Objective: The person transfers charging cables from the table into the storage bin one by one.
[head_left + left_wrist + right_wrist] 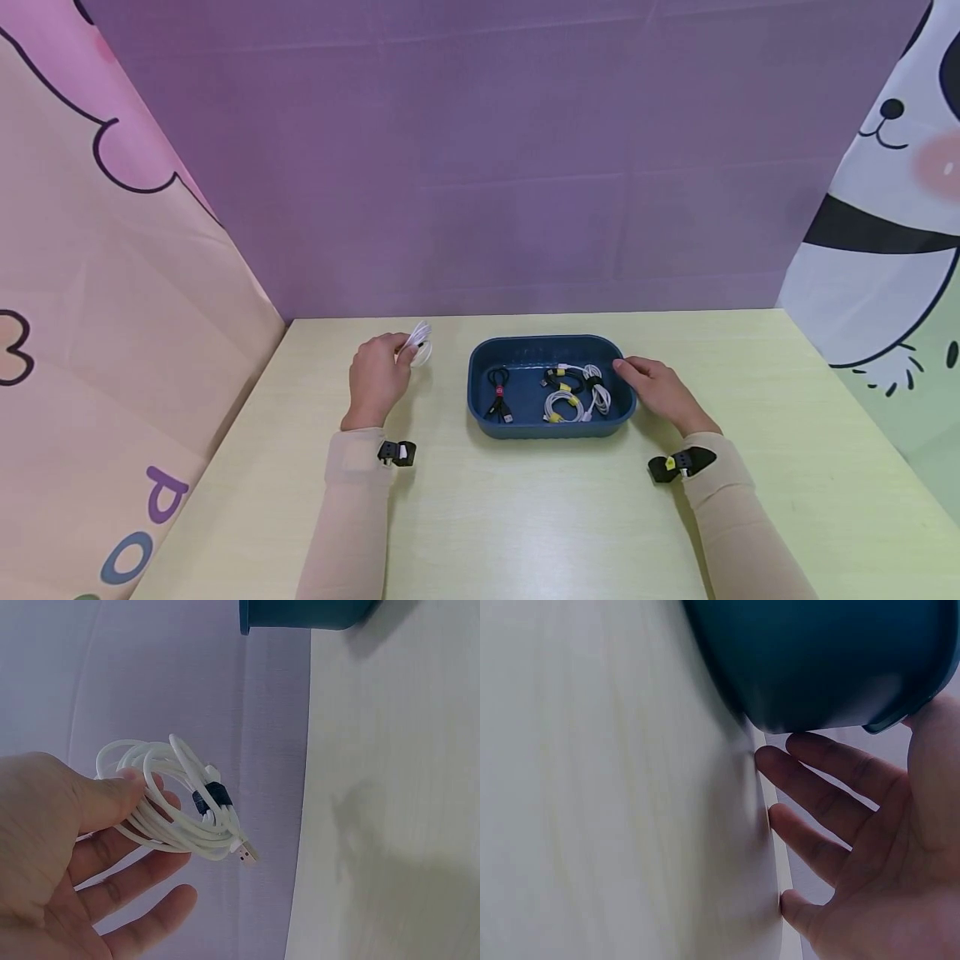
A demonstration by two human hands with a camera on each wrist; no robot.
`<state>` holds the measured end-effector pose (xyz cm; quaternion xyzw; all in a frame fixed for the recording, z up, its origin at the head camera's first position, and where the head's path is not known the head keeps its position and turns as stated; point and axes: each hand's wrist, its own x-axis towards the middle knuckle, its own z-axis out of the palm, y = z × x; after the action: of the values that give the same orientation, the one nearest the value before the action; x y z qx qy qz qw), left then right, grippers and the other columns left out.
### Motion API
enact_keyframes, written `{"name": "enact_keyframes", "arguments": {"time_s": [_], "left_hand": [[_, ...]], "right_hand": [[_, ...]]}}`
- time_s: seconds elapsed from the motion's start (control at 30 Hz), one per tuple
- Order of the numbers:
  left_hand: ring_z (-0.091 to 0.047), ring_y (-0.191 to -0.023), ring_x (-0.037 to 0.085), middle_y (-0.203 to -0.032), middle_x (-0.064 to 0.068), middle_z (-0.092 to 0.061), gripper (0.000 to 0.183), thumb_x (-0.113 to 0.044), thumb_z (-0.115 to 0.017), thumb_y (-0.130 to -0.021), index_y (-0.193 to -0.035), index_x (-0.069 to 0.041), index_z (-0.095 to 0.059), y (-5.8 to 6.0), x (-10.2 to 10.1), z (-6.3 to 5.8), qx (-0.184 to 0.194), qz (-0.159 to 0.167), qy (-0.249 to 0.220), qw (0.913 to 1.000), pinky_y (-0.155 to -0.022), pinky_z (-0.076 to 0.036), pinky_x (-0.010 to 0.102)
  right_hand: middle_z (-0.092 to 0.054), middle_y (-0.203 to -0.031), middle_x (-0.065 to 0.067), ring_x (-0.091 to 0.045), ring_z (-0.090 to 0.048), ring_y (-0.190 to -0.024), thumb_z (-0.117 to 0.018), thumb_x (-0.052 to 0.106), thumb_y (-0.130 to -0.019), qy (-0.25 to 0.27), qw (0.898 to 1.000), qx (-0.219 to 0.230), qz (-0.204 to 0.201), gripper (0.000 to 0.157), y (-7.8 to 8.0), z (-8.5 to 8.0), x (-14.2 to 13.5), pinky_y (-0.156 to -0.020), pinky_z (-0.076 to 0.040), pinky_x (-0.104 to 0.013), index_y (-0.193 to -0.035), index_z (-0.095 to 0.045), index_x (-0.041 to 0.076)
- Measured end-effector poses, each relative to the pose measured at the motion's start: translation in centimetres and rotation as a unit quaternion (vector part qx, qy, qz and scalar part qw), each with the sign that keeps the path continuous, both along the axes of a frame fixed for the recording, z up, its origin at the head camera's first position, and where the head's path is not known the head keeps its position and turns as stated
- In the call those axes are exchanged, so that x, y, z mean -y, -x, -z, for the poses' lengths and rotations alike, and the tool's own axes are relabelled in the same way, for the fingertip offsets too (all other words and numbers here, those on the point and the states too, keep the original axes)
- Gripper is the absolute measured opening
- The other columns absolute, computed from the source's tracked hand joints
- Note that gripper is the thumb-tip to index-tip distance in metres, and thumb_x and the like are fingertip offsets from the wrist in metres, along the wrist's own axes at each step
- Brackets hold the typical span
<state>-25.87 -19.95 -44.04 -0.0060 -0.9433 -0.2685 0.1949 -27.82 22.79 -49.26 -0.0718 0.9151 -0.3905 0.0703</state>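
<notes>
My left hand (377, 379) pinches a coiled white USB cable (161, 814) between thumb and fingers, raised above the table left of the bin. A black tie binds the coil, and its metal USB plug points away from the palm. At the right end of the dark blue plastic bin (551, 431), my right hand (663, 396) holds the rim, thumb over the edge and fingers spread against or below the outer wall. Inside lie a black cable (498, 392) with a red tie, a white cable coil (562, 407) with yellow ties, another black cable (566, 380), and a white bundle (598, 392).
A pale wood-look table (517, 517) carries the bin near its back edge. Behind it hangs a purple cloth (487, 167). Printed cartoon cloths stand at the left (135, 317) and right (862, 292) sides.
</notes>
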Motion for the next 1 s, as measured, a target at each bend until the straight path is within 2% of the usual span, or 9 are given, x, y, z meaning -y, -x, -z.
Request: {"name": "enact_keyframes", "arguments": {"time_s": [0.27, 0.7, 1.0], "left_hand": [[-0.067, -0.08, 0.032, -0.101, 0.014, -0.077, 0.021, -0.017, -0.068, -0.098, -0.114, -0.005, -0.076, -0.18, -0.03, -0.17, -0.007, 0.013, 0.005, 0.9999, -0.061, -0.049, 0.045], [-0.066, -0.078, 0.032, -0.095, 0.013, -0.075, 0.019, -0.014, -0.068, -0.097, -0.113, -0.005, -0.075, -0.13, -0.07, -0.19, -0.028, 0.019, 0.004, 0.9994, -0.063, -0.049, 0.047], [-0.07, -0.089, 0.036, -0.104, 0.014, -0.076, 0.02, -0.014, -0.068, -0.097, -0.114, -0.005, -0.075, -0.22, -0.24, -0.38, -0.029, 0.03, -0.002, 0.9991, -0.071, -0.052, 0.053]], "right_hand": [[-0.051, -0.151, -0.026, -0.048, -0.04, -0.145, -0.039, 0.057, -0.106, -0.004, 1.0, 0.004, 0.001, 0.07, 0.06, 0.19, 0.0, -0.118, -0.03, -0.064, -0.146, -0.052, 0.001], [-0.052, -0.15, -0.026, -0.048, -0.041, -0.144, -0.039, 0.056, -0.107, -0.006, 1.0, 0.0, -0.001, 0.069, 0.01, 0.07, -0.03, -0.118, -0.031, -0.064, -0.146, -0.053, 0.001], [-0.058, -0.144, -0.025, -0.047, -0.047, -0.14, -0.041, 0.051, -0.108, -0.004, 1.0, -0.018, -0.001, 0.062, -0.03, -0.12, 0.05, -0.116, -0.034, -0.062, -0.141, -0.058, 0.001]]}}
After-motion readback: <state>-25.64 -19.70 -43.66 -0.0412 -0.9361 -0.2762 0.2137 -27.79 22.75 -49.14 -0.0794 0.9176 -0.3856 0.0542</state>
